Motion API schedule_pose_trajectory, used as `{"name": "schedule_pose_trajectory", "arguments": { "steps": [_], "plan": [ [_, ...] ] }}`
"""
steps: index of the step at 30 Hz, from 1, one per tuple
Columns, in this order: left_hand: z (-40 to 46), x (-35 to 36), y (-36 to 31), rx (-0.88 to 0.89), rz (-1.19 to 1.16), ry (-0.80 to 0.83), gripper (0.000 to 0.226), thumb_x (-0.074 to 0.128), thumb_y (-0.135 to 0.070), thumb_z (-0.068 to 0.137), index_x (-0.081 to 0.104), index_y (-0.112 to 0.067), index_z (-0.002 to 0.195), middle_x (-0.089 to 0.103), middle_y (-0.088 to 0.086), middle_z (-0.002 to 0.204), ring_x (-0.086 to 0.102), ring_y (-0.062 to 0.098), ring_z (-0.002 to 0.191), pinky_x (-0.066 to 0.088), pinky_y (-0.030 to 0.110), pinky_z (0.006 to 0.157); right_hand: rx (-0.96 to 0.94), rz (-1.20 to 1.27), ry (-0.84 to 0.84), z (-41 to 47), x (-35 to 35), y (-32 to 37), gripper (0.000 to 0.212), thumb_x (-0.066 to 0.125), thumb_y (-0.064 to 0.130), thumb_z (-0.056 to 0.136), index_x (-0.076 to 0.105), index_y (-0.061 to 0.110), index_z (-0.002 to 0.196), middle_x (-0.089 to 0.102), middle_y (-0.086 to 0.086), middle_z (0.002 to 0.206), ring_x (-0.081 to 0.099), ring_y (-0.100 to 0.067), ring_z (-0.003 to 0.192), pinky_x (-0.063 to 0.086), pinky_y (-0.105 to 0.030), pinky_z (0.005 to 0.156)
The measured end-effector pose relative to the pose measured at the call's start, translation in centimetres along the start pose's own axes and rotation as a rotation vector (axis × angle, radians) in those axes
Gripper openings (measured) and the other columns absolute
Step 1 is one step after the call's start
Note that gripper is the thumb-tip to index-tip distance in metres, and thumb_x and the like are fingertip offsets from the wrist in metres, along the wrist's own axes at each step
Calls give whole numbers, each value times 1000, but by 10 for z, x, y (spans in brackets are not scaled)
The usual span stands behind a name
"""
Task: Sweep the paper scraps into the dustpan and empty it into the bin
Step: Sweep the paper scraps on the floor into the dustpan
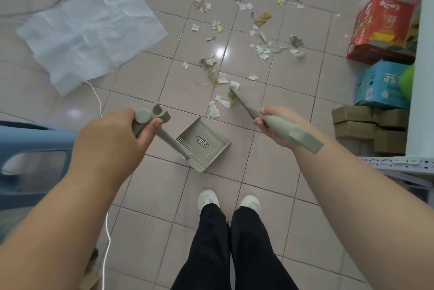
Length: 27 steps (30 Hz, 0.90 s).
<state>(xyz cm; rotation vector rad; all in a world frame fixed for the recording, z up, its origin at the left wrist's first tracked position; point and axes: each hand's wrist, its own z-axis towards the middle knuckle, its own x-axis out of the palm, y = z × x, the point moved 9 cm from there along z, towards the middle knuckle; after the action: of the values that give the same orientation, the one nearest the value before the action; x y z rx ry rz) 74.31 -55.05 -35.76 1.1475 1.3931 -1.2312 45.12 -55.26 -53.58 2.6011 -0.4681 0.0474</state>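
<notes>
1. Left hand (110, 139): wrapped round the top of the dustpan handle (164, 135); grey-green dustpan (206, 146) on the tiled floor (270, 172), mouth facing the litter.
2. Right hand (276, 125): gripping the broom handle (246, 106); its lower end sits among the nearest pieces.
3. Paper scraps (237, 38): scattered ahead, none in the pan.
4. Advice: keep the pan lip flat; draw short strokes toward it, nearest scraps first.
5. Bin: not in view.

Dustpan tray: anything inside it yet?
The dustpan looks empty: only its printed logo and comb teeth show, no paper scraps. Its handle, held by the left hand, hides one small corner.
</notes>
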Motion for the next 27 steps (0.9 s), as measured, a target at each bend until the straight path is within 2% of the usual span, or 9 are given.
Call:
{"name": "schedule_pose_trajectory", "arguments": {
  "steps": [6,9,12,15,16,18,20,23,27],
  "plan": [
    [7,6,-1,35,-24,5,41,55,-42,87,51,-6,68,43,6,56,41,30,53,28,30,51,70,37,8,10,14,-24,16,52,7,94,45,4,108,50,-13,79,57,-14,47,50,-16,36],
    [10,13,-3,51,-36,29,42,48,-45,89,48,-8,68,45,6,57,44,32,54,30,31,50,156,22,-8,12,17,-43,9,51,10,96,48,3,92,51,-12,85,58,-9,33,50,-14,35],
    [10,25,-2,27,-29,93,44,36,-51,89,44,-12,72,49,6,64,48,32,61,32,32,51,189,-12,-47,15,18,-60,14,44,8,98,46,2,110,55,-17,87,51,-7,24,46,-14,31],
    [6,42,4,-21,-42,179,43,30,-54,89,41,-14,78,50,3,67,48,30,63,32,33,53,238,-52,-92,15,17,-75,13,38,10,100,41,5,112,52,-25,128,50,-10,23,42,-13,28],
    [3,47,7,-43,-69,214,41,31,-54,90,41,-15,81,48,3,67,47,29,64,32,33,53,262,-71,-103,15,16,-79,12,38,12,100,40,6,110,51,-23,129,50,-12,25,42,-13,27],
    [-2,56,10,-81,-129,271,38,35,-52,90,40,-14,87,48,1,67,47,30,64,33,33,54,300,-148,-119,14,14,-86,11,37,16,100,41,8,106,57,-19,105,48,-13,28,40,-12,28],
    [-4,60,10,-100,-167,290,36,38,-50,91,40,-14,89,48,1,67,49,30,64,34,34,54,313,-212,-132,13,13,-88,12,37,17,99,43,7,96,52,-13,76,45,-12,37,39,-10,29],
    [-4,57,11,-112,-169,247,36,38,-49,91,41,-13,91,52,5,71,51,32,65,36,34,55,290,-253,-139,16,13,-85,20,38,11,97,42,9,78,43,-9,65,39,-12,46,36,-8,30],
    [0,49,13,-112,-175,184,36,39,-49,91,43,-13,93,54,6,74,50,31,67,37,34,57,250,-255,-160,23,11,-78,21,37,4,92,41,9,72,39,-8,61,38,-10,26,34,-7,31]
  ]
}}
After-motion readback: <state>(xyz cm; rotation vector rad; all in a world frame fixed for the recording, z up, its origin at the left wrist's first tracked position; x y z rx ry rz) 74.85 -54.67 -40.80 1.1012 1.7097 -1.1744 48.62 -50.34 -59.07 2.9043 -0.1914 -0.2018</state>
